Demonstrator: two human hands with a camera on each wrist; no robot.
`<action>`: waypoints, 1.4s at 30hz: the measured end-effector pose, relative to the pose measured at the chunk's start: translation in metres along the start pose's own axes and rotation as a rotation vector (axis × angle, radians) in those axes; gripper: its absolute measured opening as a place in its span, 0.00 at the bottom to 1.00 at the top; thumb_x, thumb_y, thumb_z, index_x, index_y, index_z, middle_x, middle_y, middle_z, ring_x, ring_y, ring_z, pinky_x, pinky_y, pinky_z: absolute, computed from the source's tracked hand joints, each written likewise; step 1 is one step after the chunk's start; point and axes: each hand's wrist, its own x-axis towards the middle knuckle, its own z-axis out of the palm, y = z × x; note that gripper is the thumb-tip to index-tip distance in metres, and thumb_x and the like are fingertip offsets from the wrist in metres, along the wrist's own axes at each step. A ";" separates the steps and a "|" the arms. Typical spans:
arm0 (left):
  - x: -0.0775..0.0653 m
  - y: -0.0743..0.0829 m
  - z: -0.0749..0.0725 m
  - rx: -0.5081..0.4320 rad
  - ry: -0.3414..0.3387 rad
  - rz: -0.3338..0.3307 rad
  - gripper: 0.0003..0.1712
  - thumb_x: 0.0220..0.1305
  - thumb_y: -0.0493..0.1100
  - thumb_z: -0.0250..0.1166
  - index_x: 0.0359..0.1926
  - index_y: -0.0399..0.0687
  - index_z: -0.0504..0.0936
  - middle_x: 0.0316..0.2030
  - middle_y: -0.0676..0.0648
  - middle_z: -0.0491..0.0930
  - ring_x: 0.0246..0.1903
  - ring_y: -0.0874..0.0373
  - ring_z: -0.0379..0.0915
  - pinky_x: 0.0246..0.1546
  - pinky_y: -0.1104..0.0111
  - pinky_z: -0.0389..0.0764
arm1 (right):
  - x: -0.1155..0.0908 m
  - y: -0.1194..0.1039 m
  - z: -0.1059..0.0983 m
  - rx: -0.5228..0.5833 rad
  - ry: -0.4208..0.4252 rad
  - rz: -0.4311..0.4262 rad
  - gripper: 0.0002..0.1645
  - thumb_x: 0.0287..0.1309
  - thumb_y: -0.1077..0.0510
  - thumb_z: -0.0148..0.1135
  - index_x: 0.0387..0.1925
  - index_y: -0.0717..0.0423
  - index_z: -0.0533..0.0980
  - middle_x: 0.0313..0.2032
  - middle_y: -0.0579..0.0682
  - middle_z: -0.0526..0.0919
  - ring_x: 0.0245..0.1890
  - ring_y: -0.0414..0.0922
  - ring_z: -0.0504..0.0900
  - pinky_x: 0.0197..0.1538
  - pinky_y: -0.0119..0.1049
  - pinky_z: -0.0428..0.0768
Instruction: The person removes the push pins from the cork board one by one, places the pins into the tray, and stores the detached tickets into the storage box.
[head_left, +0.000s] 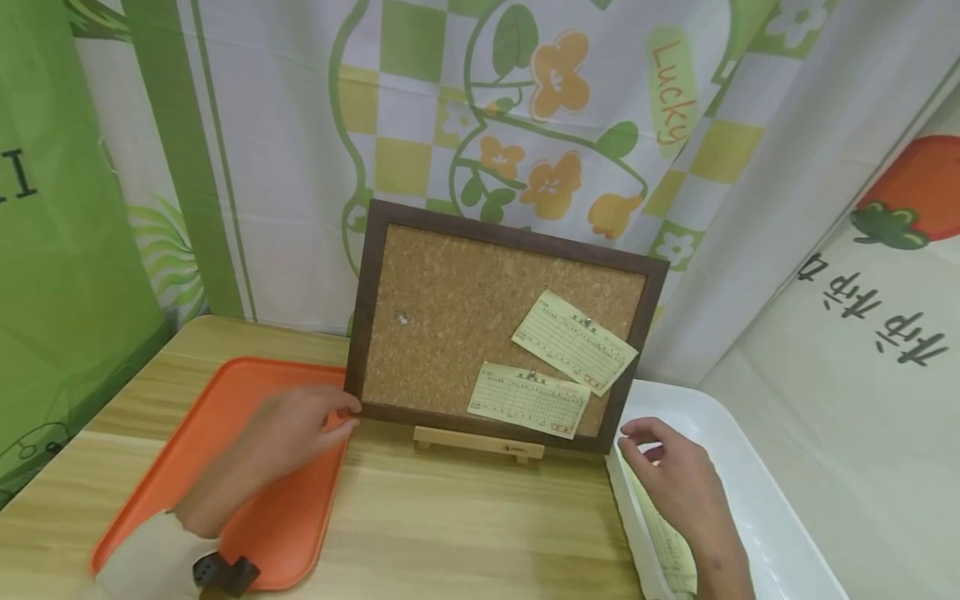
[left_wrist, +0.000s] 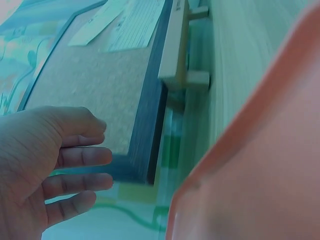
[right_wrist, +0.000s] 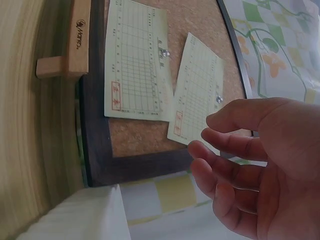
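A cork board (head_left: 450, 308) with a dark brown frame leans upright on a small wooden stand (head_left: 472, 442). Two pale yellow printed slips are pinned to its right half: an upper, tilted slip (head_left: 573, 340) and a lower slip (head_left: 528, 400), each with a pushpin near its top edge. Small silvery pins (head_left: 402, 319) sit at the board's left. My left hand (head_left: 296, 429) is beside the frame's lower left corner, fingers loosely bent and holding nothing. By the lower right corner, my right hand (head_left: 678, 471) has relaxed, curved fingers with nothing between them.
Under my left forearm lies an orange tray (head_left: 292, 533) on the wooden table (head_left: 450, 533). A white bin (head_left: 712, 408) stands at the right, with more yellow slips (head_left: 663, 533) inside. A patterned curtain (head_left: 277, 167) hangs close behind the board.
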 end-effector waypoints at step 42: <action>0.077 0.092 0.083 -0.125 0.192 0.292 0.07 0.59 0.38 0.73 0.39 0.46 0.87 0.32 0.54 0.84 0.25 0.66 0.76 0.20 0.78 0.69 | 0.036 -0.018 0.051 0.094 0.091 0.009 0.18 0.68 0.55 0.66 0.55 0.57 0.78 0.44 0.52 0.84 0.40 0.49 0.83 0.40 0.44 0.79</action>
